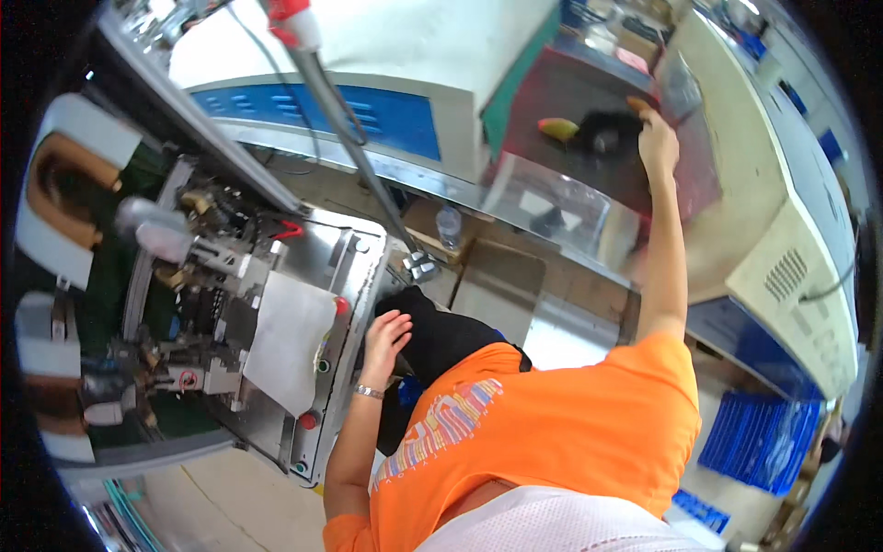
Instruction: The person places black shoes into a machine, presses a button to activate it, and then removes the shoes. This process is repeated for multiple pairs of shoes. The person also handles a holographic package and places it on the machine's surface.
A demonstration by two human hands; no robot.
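Note:
My right hand [658, 147] reaches out at the upper right over a dark work surface [529, 101] between two large machines. Its fingers are closed at the end of a small orange-brown piece [637, 104], whose kind I cannot make out. Beside it on the dark surface lies a blurred black item [604, 138], next to a yellow-green and pink piece [557, 129]. My left hand [386, 345] holds nothing, its fingers stretched out above my black-clad leg. It is close to the edge of a metal machine [336, 276], on which a white sheet [287, 340] lies.
Red knobs [310, 420] sit on the left machine's front, by its metal clamps. A metal pole [345, 138] slants down in front of the white machine [386, 46]. A beige machine [773, 239] stands at the right, above blue crates [759, 442]. A clear bottle [449, 225] stands low down.

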